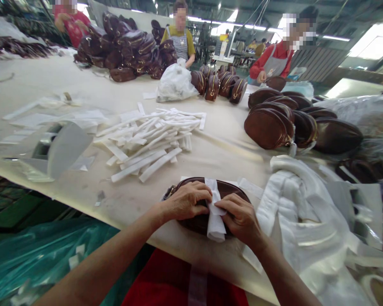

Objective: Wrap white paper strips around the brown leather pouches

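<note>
A dark brown oval bag [191, 224] lies on the table's near edge in front of me. Across its middle runs a strip of white wrapping paper [215, 225], its lower end curled over the bag's near side. My left hand [190, 199] rests on the bag, thumb and fingers closed at the strip's left edge. From the right, my right hand [241, 214] pinches the strip with thumb and forefinger. Some metal hardware [170, 192] shows at the bag's left end.
White strips [156, 140] lie piled beyond the bag, with a tape dispenser [62, 148] to the left. White foam wrap [293, 212] and stacked brown bags [271, 123] stand right. Farther back are a plastic sack [177, 83], more bags [124, 51] and several people.
</note>
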`<state>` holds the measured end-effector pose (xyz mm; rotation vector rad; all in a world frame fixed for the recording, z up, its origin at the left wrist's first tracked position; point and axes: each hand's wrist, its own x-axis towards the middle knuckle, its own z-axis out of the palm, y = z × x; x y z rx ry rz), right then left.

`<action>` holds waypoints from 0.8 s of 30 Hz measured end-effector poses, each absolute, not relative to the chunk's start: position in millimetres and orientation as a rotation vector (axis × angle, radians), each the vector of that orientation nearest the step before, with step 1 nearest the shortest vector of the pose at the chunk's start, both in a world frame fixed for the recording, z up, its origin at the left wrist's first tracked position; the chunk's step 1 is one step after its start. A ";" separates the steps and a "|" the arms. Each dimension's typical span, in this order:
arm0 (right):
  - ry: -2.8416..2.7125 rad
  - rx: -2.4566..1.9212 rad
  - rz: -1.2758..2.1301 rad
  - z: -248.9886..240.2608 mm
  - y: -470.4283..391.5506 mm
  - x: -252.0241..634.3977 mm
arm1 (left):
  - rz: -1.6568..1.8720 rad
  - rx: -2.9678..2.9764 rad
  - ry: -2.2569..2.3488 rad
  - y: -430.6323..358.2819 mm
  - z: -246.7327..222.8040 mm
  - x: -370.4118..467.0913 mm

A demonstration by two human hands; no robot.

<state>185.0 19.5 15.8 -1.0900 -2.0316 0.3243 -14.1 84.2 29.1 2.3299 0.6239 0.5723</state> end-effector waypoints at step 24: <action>-2.512 -0.952 0.586 50.1 -1.2 198.2 | 0.368 2.691 0.333 67.6 38.6 -32.2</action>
